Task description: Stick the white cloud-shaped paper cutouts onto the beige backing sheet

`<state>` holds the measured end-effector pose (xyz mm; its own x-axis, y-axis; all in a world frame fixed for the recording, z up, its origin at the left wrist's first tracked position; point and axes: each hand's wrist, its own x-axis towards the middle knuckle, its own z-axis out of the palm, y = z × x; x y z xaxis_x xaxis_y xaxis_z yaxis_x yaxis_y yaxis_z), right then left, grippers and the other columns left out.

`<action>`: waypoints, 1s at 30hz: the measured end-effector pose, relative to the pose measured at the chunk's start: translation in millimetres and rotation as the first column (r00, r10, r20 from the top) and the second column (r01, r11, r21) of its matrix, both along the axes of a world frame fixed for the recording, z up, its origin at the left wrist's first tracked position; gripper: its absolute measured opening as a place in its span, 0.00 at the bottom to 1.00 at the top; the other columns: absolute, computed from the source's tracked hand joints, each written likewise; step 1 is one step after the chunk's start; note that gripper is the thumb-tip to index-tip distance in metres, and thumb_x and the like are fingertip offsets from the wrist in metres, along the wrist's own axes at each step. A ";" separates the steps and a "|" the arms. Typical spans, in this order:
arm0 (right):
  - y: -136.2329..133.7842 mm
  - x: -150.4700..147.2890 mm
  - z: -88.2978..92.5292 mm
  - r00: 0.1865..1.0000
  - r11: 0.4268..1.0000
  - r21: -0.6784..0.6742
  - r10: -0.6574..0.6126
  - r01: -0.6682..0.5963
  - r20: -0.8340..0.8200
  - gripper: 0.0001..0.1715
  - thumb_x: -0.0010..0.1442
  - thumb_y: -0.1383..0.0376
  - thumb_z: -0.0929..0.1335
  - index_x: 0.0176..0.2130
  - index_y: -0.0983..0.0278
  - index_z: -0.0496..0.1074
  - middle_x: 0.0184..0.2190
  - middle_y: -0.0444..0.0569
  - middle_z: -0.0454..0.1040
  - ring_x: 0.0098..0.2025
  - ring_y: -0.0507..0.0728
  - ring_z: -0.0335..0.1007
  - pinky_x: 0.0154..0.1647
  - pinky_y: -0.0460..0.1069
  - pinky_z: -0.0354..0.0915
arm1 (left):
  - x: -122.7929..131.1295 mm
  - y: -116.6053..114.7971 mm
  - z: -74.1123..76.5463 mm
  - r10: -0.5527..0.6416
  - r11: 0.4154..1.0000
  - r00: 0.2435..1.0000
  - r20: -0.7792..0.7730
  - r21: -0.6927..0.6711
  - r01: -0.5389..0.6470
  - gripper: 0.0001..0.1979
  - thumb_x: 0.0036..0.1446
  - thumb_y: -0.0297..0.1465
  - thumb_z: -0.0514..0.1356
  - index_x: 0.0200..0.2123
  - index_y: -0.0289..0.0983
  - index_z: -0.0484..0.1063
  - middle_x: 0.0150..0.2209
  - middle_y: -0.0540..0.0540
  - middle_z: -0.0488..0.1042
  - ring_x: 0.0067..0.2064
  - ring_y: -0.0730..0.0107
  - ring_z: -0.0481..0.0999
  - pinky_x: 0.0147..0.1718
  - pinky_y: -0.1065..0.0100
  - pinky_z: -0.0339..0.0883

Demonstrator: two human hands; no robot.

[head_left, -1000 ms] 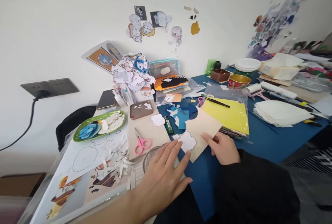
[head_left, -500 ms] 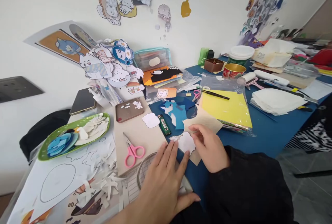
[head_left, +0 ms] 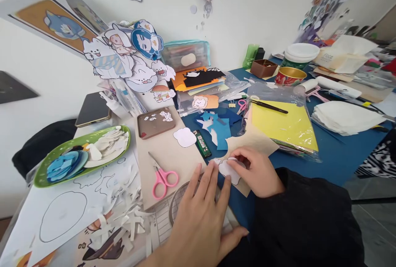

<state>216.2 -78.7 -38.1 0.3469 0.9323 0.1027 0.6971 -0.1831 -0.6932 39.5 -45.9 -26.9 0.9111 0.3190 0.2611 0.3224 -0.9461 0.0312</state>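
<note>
My left hand (head_left: 198, 213) lies flat with its fingers spread, over the front corner of the beige board (head_left: 185, 161). Its fingertips reach the lower edge of a white cloud-shaped paper cutout (head_left: 229, 173). My right hand (head_left: 258, 173) is closed in a pinch at the upper right edge of that cutout, thumb over the paper. Beneath the cutout is a sheet of beige paper (head_left: 252, 139) with a curved notch cut from it. A similar white cutout (head_left: 185, 137) rests on the board, and pink-handled scissors (head_left: 163, 178) lie left of my left hand.
A green tray (head_left: 41, 176) of blue and white paper pieces stands at the left, near paper scraps (head_left: 133, 217). Blue paper pieces (head_left: 221, 131) and a green box (head_left: 202, 143) lie beyond my hands. Black tweezers (head_left: 269, 106) rest on bagged yellow paper (head_left: 283, 128).
My right thumb and fingers have closed in over the cutout's upper edge. The left hand stays spread beside it. The whole view has shifted, with things sitting higher in the frame.
</note>
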 end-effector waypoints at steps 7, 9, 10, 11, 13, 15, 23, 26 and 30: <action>-12.1 13.1 -7.2 0.939 0.976 0.173 0.178 -0.131 -0.295 0.06 0.56 0.63 0.66 0.29 0.62 0.71 0.28 0.47 0.74 0.32 0.54 0.70 0.34 0.47 0.66 | -0.7 4.2 -0.1 -0.015 1.000 1.000 0.003 0.009 0.015 0.34 0.56 0.53 0.47 0.54 0.34 0.67 0.55 0.33 0.68 0.59 0.48 0.63 0.55 0.50 0.56; -12.4 13.1 -5.6 0.923 0.981 0.148 0.170 -0.125 -0.346 0.07 0.56 0.62 0.66 0.29 0.62 0.71 0.28 0.46 0.73 0.31 0.54 0.69 0.31 0.46 0.65 | -1.1 5.1 -0.5 -0.018 1.000 1.000 0.001 0.011 0.018 0.34 0.55 0.53 0.48 0.55 0.34 0.66 0.55 0.34 0.68 0.59 0.48 0.63 0.56 0.50 0.55; -11.9 12.6 -4.5 0.925 0.983 0.138 0.159 -0.118 -0.345 0.07 0.56 0.62 0.66 0.29 0.62 0.70 0.28 0.46 0.73 0.30 0.53 0.69 0.30 0.46 0.65 | -1.2 5.6 -0.6 -0.020 1.000 1.000 -0.002 0.013 0.020 0.34 0.55 0.54 0.48 0.55 0.34 0.66 0.55 0.34 0.68 0.59 0.48 0.63 0.56 0.50 0.54; -10.9 12.0 -3.5 0.935 0.986 0.126 0.145 -0.110 -0.324 0.06 0.56 0.63 0.66 0.29 0.62 0.70 0.28 0.45 0.73 0.30 0.53 0.69 0.30 0.46 0.65 | -1.2 6.0 -0.8 -0.023 1.000 1.000 -0.005 0.015 0.023 0.35 0.55 0.54 0.48 0.54 0.34 0.66 0.55 0.34 0.68 0.59 0.48 0.63 0.55 0.50 0.54; -8.0 10.7 -1.6 0.966 0.991 0.094 0.110 -0.090 -0.234 0.05 0.56 0.64 0.65 0.30 0.62 0.70 0.28 0.44 0.74 0.30 0.53 0.69 0.30 0.46 0.64 | -1.2 6.8 -1.0 -0.024 0.999 1.000 -0.009 0.023 0.025 0.35 0.55 0.54 0.48 0.54 0.34 0.66 0.54 0.34 0.69 0.59 0.49 0.63 0.55 0.50 0.55; -4.8 9.8 -0.3 0.988 0.995 0.061 0.091 -0.084 -0.128 0.03 0.56 0.65 0.66 0.31 0.61 0.70 0.28 0.43 0.74 0.30 0.52 0.68 0.30 0.45 0.63 | -1.1 7.4 -1.4 -0.025 0.999 1.000 -0.008 0.033 0.025 0.35 0.55 0.55 0.47 0.54 0.34 0.67 0.54 0.35 0.69 0.58 0.50 0.63 0.55 0.51 0.55; -2.3 7.4 -0.5 0.998 0.995 0.065 0.069 -0.070 0.007 0.04 0.56 0.66 0.65 0.31 0.61 0.70 0.27 0.44 0.73 0.29 0.53 0.68 0.31 0.47 0.64 | -0.2 6.8 -1.8 -0.017 0.999 1.000 0.013 0.033 0.017 0.33 0.56 0.53 0.47 0.53 0.33 0.68 0.53 0.36 0.70 0.58 0.50 0.63 0.55 0.52 0.53; -2.8 6.5 -1.0 0.997 0.995 0.074 0.070 -0.072 0.028 0.04 0.56 0.66 0.64 0.31 0.61 0.70 0.27 0.44 0.73 0.29 0.53 0.68 0.32 0.47 0.63 | -0.3 6.6 -2.2 -0.013 0.999 1.000 0.022 0.044 0.012 0.34 0.56 0.52 0.47 0.52 0.31 0.69 0.53 0.36 0.70 0.58 0.51 0.64 0.56 0.53 0.52; -2.7 6.7 -1.8 0.997 0.994 0.074 0.077 -0.078 0.018 0.04 0.56 0.66 0.65 0.31 0.61 0.70 0.27 0.43 0.73 0.29 0.53 0.69 0.31 0.47 0.63 | -0.7 7.2 -2.6 -0.015 0.999 1.000 0.026 0.045 0.014 0.34 0.56 0.52 0.47 0.52 0.31 0.69 0.52 0.36 0.71 0.58 0.52 0.64 0.56 0.53 0.52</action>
<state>222.8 -81.4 -39.9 0.2718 0.9458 0.1776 0.7175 -0.0762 -0.6924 38.8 -38.7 -29.4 0.9081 0.2933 0.2988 0.3082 -0.9513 -0.0032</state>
